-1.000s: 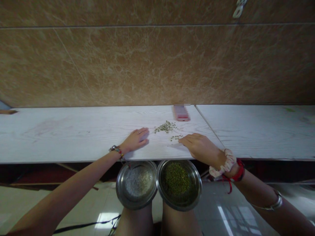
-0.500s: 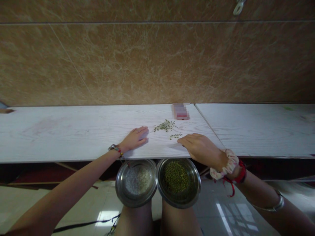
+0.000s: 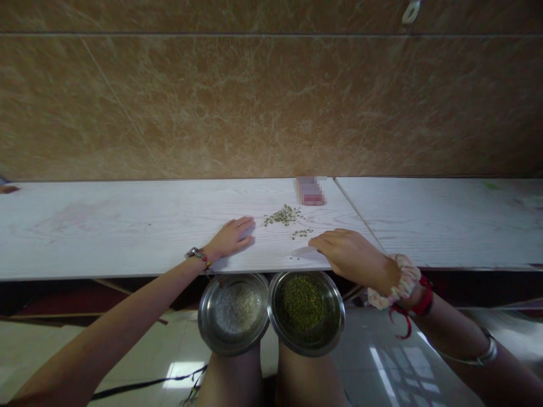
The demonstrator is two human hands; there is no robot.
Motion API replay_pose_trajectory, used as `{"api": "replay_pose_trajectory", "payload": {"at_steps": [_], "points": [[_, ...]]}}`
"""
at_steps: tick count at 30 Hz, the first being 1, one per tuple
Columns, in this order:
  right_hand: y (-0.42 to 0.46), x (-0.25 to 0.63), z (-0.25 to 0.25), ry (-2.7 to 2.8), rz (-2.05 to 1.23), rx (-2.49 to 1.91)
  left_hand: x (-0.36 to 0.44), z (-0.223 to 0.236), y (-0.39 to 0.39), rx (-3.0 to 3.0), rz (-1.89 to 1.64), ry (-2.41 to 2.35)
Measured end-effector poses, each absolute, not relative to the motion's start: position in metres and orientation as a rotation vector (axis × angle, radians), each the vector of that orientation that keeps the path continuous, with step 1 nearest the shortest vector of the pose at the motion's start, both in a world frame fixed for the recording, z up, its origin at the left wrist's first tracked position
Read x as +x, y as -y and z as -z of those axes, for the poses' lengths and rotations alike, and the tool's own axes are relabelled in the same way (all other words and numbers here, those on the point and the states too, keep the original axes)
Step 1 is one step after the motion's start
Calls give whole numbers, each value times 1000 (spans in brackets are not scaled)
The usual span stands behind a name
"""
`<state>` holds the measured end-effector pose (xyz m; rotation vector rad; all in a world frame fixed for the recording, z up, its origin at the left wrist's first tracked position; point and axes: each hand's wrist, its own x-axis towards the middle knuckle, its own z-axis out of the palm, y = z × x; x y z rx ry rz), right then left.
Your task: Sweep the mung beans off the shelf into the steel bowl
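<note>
My left hand (image 3: 231, 238) lies flat and open on the white wooden table (image 3: 127, 226), just left of a small scatter of green beans (image 3: 285, 216). A smaller cluster of beans (image 3: 302, 233) lies beside the fingertips of my right hand (image 3: 350, 254), which rests palm down near the table's front edge with fingers curled together. Whether it holds anything is hidden. Two steel bowls sit on my knees below the edge: the left bowl (image 3: 233, 312) holds white grains, the right bowl (image 3: 307, 312) holds green beans.
A small pink object (image 3: 311, 191) lies at the table's back edge by the brown marble wall (image 3: 254, 102). A second white table (image 3: 445, 220) adjoins on the right. Glossy tiled floor (image 3: 382, 373) lies below, with a dark cable (image 3: 139, 387) at lower left.
My right hand has slid slightly right and back toward the table's front edge. A few beans now lie nearer that edge. My left hand has stayed put.
</note>
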<state>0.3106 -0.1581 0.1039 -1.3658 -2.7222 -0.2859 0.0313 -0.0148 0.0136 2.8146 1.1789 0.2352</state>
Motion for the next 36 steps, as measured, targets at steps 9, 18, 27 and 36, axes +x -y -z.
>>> {"api": "replay_pose_trajectory", "payload": {"at_steps": [9, 18, 27, 36], "points": [[167, 313, -106, 2779, 207, -1307, 29, -13, 13, 2821, -237, -1172], [153, 299, -98, 2689, 238, -1337, 28, -10, 11, 2819, -271, -1159], [166, 321, -112, 2733, 231, -1365, 29, -13, 13, 2808, -261, -1153], [147, 351, -113, 2488, 534, -1922, 31, -17, 19, 2975, -265, -892]]}}
